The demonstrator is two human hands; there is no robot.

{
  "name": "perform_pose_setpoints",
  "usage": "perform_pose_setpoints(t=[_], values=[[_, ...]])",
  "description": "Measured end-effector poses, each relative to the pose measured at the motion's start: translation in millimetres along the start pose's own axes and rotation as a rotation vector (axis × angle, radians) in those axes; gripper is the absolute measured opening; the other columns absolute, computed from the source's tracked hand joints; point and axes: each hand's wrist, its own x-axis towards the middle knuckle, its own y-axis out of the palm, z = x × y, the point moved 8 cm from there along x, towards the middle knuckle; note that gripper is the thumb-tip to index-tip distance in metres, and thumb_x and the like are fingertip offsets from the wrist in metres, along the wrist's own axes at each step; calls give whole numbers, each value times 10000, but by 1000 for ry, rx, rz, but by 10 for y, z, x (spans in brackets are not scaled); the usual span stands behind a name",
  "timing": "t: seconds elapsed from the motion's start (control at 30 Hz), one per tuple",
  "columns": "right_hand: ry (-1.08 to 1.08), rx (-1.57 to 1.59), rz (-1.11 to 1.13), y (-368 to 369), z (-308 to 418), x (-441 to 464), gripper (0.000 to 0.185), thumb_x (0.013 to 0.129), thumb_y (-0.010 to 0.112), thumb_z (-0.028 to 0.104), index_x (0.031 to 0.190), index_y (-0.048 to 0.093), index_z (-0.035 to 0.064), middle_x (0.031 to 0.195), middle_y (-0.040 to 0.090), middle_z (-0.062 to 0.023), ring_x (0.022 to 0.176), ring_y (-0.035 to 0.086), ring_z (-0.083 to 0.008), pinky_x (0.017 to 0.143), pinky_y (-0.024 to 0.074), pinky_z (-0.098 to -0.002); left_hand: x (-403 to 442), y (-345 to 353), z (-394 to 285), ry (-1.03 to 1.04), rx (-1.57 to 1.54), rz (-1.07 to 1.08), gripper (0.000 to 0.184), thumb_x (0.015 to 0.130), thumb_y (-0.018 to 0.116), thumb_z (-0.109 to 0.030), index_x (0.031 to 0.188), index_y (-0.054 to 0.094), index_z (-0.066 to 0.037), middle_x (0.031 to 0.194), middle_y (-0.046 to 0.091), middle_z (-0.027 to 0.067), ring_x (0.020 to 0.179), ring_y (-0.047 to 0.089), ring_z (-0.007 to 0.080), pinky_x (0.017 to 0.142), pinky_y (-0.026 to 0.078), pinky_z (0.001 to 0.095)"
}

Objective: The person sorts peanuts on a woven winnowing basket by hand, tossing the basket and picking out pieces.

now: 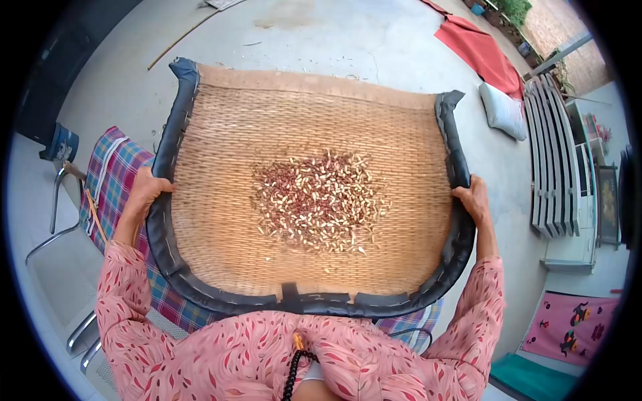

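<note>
My left fingers (160, 185) and right fingers (468, 192) are clamped on the dark rim of the woven tray (221, 147), and the peanuts (321, 200) sit heaped mid-tray, between my two grips, touching neither!

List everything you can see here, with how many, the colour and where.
Woven scoop-shaped tray with padded rim: one, tan and black, centre
Small loose pieces: many, dark red and cream, on tray
Checked cloth: one, multicoloured, beneath tray
Round bucket: one, blue, left
Long thin stick: one, brown, upper left
Spread cloth: one, red, upper right
Plump sack: one, pale, near red cloth
Printed cloth: one, pink, lower right
Hands: two, left and right, gripping rim
</note>
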Motion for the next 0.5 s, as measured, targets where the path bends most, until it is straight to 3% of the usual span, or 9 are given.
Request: perform_pose_setpoints(t=[0.03, 0.17, 0.2, 0.23, 0.3, 0.37, 0.4, 0.43, 0.5], values=[[-36, 5, -36, 12, 44, -145, 339, 626, 657, 230, 706, 516, -69, 667, 552, -264, 642, 546, -326, 613, 434, -436, 27, -62, 189, 20, -22, 23, 252, 606, 641, -17, 853, 633, 31, 739, 617, 54, 606, 577, 145, 577, 462, 269], [-265, -64, -222, -919, 767, -19, 293, 645, 649, 181, 723, 520, -71, 660, 553, -251, 644, 559, -301, 607, 439, -425, 20, -274, -78, 122, -194, -36, 233, 643, 630, -25, 868, 634, 33, 737, 623, 56, 588, 581, 138, 561, 473, 264], [-328, -139, -318, -1192, 1040, -111, 263, 672, 625, 158, 767, 539, -72, 652, 569, -218, 632, 577, -270, 587, 452, -410, -26, -374, -115, 147, -202, -63, 228, 657, 624, -30, 876, 634, 34, 742, 628, 62, 580, 585, 139, 552, 482, 265], [-192, -54, -102, -1169, 1067, -186, 272, 726, 604, 192, 845, 620, -52, 723, 624, -111, 573, 571, -177, 532, 463, -336, -49, -337, -51, 127, -179, -61, 225, 672, 619, -34, 885, 634, 36, 747, 633, 67, 571, 589, 141, 544, 491, 266], [-183, 188, -99, -1136, 1361, -365, 265, 775, 567, 150, 930, 626, -57, 746, 650, -111, 579, 611, -187, 518, 477, -325, -122, -247, 21, 6, -217, -40, 209, 687, 611, -39, 885, 627, 25, 717, 623, 55, 563, 600, 147, 540, 512, 270], [-58, -37, -33, -620, 936, -62, 290, 706, 599, 150, 897, 596, -68, 727, 645, -193, 598, 628, -252, 551, 478, -364, 37, -132, 253, 24, -101, -37, 196, 675, 619, -35, 864, 623, 16, 695, 607, 44, 556, 585, 138, 531, 494, 265], [-147, -38, -85, -216, 413, 8, 297, 684, 620, 170, 863, 591, -66, 723, 631, -217, 637, 628, -286, 593, 476, -395, 136, -106, 458, 84, -31, -102, 179, 659, 624, -22, 836, 622, 10, 685, 596, 39, 548, 565, 125, 521, 470, 260], [-228, -45, -123, 123, 39, 50, 309, 662, 640, 190, 828, 586, -64, 718, 617, -240, 676, 628, -321, 635, 475, -425, 149, -12, 703, 48, -93, 7, 167, 648, 627, -7, 814, 622, 10, 685, 591, 31, 546, 548, 116, 518, 453, 257], [-38, -143, -33, 84, 231, -83, 338, 625, 672, 222, 777, 566, -60, 736, 589, -269, 742, 604, -365, 700, 451, -460, 35, 34, 558, -56, -90, 26, 144, 650, 622, -2, 793, 623, 14, 692, 598, 27, 551, 552, 115, 519, 457, 258]])
